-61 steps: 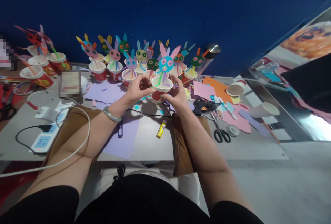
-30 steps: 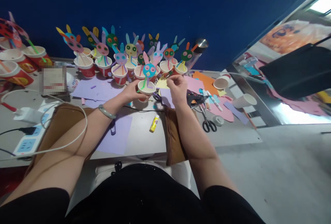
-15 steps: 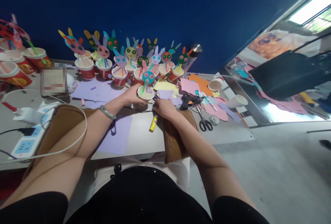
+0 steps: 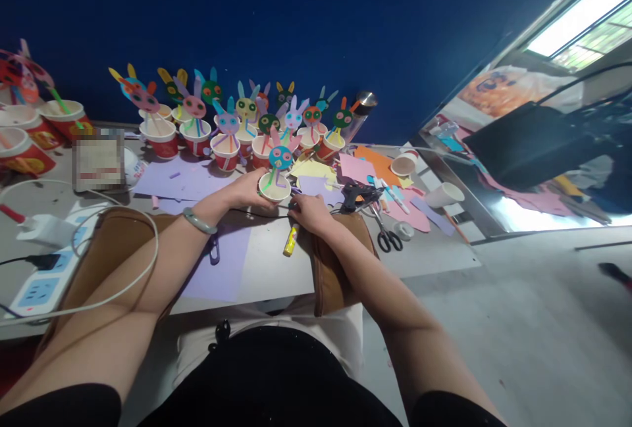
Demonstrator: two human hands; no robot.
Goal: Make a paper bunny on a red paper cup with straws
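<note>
My left hand, with a bangle at its wrist, is wrapped around the side of a paper cup. A blue paper rabbit head with pink ears rises from this cup, with green and purple strips below it. My right hand is closed beside the cup's right side, its fingers curled. A small purple piece shows by its fingertips, but what they pinch is hidden. Just below my right hand lies a yellow glue stick.
Several rabbit cups stand along the blue wall. To the right lie a glue gun, scissors, a tape roll and coloured paper. A power strip with a looping white cable sits at left.
The whole view has shifted slightly. My left hand still holds the cup, and my right hand stays curled beside it with little visible movement.
</note>
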